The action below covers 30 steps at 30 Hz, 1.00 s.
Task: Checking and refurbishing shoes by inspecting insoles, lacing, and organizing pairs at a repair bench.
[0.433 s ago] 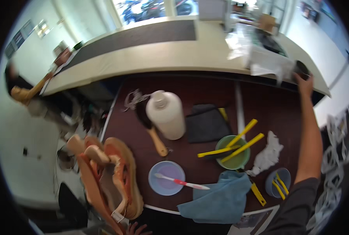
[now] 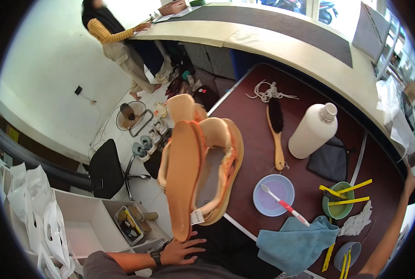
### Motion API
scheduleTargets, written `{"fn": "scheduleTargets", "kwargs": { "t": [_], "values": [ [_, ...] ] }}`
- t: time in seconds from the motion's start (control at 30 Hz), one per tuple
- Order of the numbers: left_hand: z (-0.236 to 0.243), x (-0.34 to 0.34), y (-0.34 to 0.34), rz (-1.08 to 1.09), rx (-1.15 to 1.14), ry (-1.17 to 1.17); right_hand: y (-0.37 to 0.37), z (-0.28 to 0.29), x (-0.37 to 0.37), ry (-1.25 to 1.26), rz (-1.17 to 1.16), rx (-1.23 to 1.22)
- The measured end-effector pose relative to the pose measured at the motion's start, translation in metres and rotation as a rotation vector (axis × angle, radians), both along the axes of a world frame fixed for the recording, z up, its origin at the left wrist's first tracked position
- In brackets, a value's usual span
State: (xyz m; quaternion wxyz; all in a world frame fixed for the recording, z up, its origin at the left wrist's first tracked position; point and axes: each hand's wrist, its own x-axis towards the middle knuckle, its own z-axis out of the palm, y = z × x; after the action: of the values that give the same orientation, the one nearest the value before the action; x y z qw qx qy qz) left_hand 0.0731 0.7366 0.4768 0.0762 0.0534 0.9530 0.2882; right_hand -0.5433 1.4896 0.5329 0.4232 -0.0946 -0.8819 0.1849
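Observation:
My left hand (image 2: 184, 251) lies over my dark-clothed lap, fingers spread and holding nothing, with a watch on the wrist. Just above it a pair of tan and orange sandals (image 2: 226, 181) stands on end by the table's left edge; what supports them is hidden. My right arm stretches to the far right, where the right hand (image 2: 410, 182) is beside the counter's edge, near white plastic; the dark picture rim hides whether it holds anything. Between my arms are a light-blue bowl (image 2: 258, 204) with a red and white toothbrush (image 2: 287, 207) across it and a blue cloth (image 2: 286, 246).
On the dark red table (image 2: 244, 130) are a white bottle (image 2: 310, 135), a wooden-handled brush (image 2: 277, 139), white laces (image 2: 270, 92), a dark pouch (image 2: 329, 160), a green bowl (image 2: 338, 211) with yellow-handled tools, and a grey-blue cup (image 2: 340, 255). A person (image 2: 119, 42) stands at the counter (image 2: 244, 35).
The view has swung left, so the table sits farther right. More of my left hand and forearm shows. The dark cylindrical thing at my right hand is no longer clearly visible.

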Motion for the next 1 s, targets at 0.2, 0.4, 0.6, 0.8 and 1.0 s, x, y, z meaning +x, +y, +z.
{"fn": "scheduleTargets", "kwargs": {
  "t": [0.2,0.4,0.6,0.8,1.0],
  "values": [
    [-0.017,-0.008,-0.046,0.384,0.462,0.075,-0.245,0.055,0.244,-0.262,0.633,-0.240],
    [0.019,-0.061,-0.084,0.754,0.942,0.584,-0.460,0.053,0.428,-0.431,0.871,-0.272],
    [0.051,-0.080,-0.068,0.600,0.959,0.526,-0.609,0.036,0.480,-0.374,1.181,-0.715],
    [0.062,-0.070,-0.057,0.499,1.319,0.449,-0.672,0.050,0.483,-0.505,1.236,-0.637],
    [0.061,-0.053,-0.054,0.355,1.381,0.542,-0.648,0.047,0.506,-0.442,1.331,-0.949]
  ]
}}
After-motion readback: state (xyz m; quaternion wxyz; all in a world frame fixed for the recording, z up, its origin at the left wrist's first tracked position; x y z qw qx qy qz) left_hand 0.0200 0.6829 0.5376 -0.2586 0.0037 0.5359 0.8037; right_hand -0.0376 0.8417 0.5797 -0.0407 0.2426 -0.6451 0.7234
